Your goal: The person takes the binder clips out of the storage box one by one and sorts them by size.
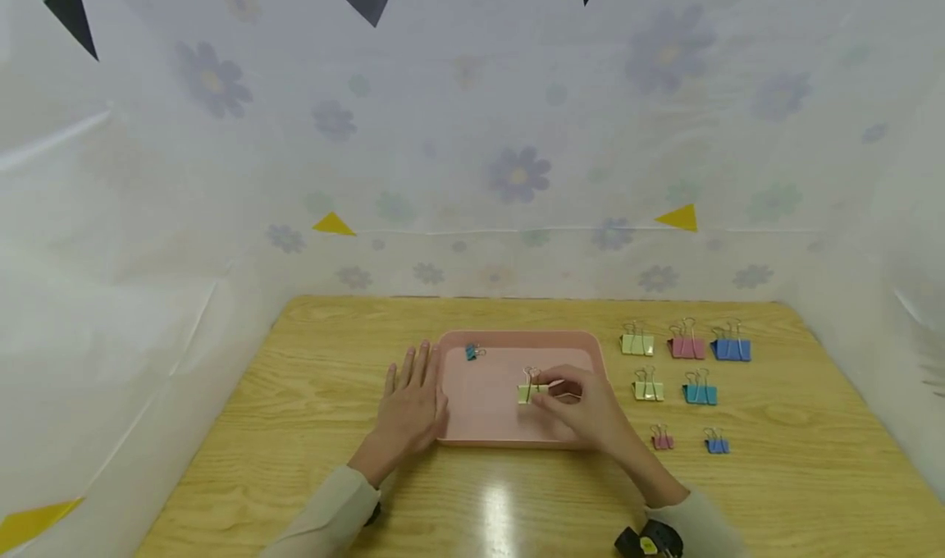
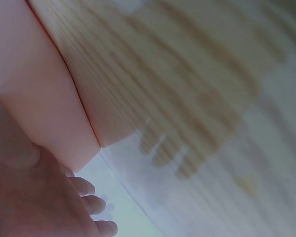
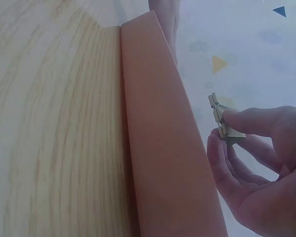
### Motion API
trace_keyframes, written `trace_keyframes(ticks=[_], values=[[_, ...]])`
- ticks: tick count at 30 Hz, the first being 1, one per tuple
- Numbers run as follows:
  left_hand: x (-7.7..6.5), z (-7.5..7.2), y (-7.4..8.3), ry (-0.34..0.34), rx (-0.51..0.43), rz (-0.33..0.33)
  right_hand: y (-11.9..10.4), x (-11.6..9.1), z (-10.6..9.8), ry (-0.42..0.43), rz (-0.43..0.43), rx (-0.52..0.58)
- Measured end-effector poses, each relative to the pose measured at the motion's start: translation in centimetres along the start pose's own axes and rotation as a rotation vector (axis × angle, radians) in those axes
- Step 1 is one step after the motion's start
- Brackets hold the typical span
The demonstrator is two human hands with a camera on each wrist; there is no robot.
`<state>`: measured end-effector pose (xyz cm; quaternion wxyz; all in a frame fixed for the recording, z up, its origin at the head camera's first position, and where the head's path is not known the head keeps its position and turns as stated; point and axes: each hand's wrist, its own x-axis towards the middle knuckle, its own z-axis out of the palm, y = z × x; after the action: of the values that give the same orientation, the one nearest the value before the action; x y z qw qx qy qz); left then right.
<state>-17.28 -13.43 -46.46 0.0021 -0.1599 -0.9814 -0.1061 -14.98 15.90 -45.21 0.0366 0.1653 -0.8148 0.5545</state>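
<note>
My right hand (image 1: 583, 402) pinches a pale yellow binder clip (image 1: 527, 394) between thumb and fingers, over the right half of a pink tray (image 1: 487, 418). In the right wrist view the same yellow clip (image 3: 221, 116) shows at the fingertips, above the level of the tray's rim. My left hand (image 1: 410, 406) has its fingers straight and rests against the tray's left side; in the left wrist view the hand (image 2: 34, 197) lies along the tray wall (image 2: 44, 84). A small teal binder clip (image 1: 471, 352) lies in the tray's far left corner.
Right of the tray, binder clips stand in three rows: yellow (image 1: 637, 344), pink (image 1: 687, 346) and blue (image 1: 732, 349) at the back; yellow (image 1: 648, 390) and teal (image 1: 700, 392) in the middle; small pink (image 1: 663, 441) and blue (image 1: 717, 445) in front. White sheeting surrounds the wooden table (image 1: 325, 353).
</note>
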Motion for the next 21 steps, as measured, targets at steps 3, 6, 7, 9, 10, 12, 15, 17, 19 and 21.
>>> trace_keyframes(ticks=[3, 6, 7, 9, 10, 12, 15, 17, 19, 21], values=[[-0.1, 0.0, -0.1, 0.004, 0.001, 0.002, 0.2, -0.3, -0.6, 0.019, 0.018, -0.018], [-0.1, -0.1, -0.1, 0.007, 0.0, 0.001, 0.4, -0.6, -1.2, 0.033, 0.021, -0.024], [0.0, 0.0, -0.1, 0.005, 0.003, -0.001, 0.5, -0.6, -1.4, 0.037, 0.021, -0.024], [0.0, 0.0, -0.1, 0.003, 0.002, -0.003, 0.5, -0.8, -1.9, 0.04, 0.017, -0.019], [0.0, 0.0, -0.1, 0.005, -0.001, -0.003, 0.5, -0.9, -2.1, 0.038, 0.016, -0.014], [0.0, 0.0, -0.1, 0.007, -0.008, 0.0, 0.6, -1.1, -2.6, 0.033, 0.015, 0.0], [0.0, 0.0, -0.1, 0.013, -0.018, 0.004, 0.8, -1.4, -3.3, 0.032, 0.024, 0.011], [0.1, 0.1, -0.1, 0.014, -0.02, 0.005, 0.8, -1.5, -3.7, 0.033, 0.03, 0.011], [0.1, 0.1, -0.1, 0.013, -0.017, 0.003, 0.8, -1.6, -4.0, 0.036, 0.031, 0.01], [0.1, 0.1, -0.1, 0.006, -0.01, -0.001, 0.9, -1.6, -4.4, 0.042, 0.035, 0.008]])
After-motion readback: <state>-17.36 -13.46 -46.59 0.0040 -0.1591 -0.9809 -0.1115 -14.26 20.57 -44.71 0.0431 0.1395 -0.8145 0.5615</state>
